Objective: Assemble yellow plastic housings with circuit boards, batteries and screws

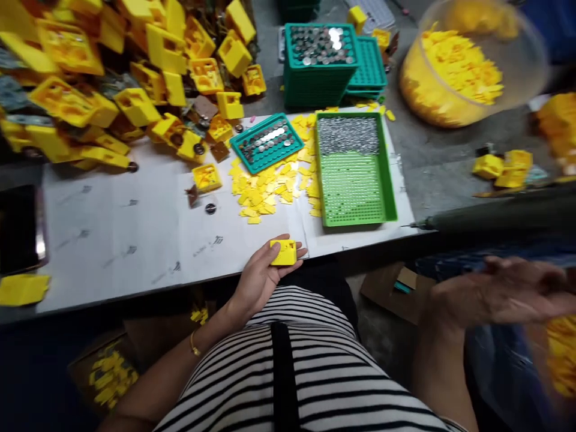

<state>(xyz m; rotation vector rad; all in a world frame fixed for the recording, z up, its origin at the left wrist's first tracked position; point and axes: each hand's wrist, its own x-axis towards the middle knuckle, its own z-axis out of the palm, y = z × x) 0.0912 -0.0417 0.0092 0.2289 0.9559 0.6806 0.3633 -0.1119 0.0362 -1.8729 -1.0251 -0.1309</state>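
Note:
My left hand holds a small yellow plastic casing just over the front edge of the white-covered table, the thumb pressed on top of it. Off to the right, my right hand is smeared by motion, so I cannot make out its fingers. Just above that hand lies a long dark tool with a thin bit, like a power screwdriver. Ahead stands a green tray with many small metal screws in its far part. Left of it, a teal tray holds rows of round metal pieces.
Flat yellow pieces lie scattered around the teal tray. A heap of yellow casings fills the back left. Stacked teal trays and a clear tub of yellow parts stand behind. A phone lies at the left.

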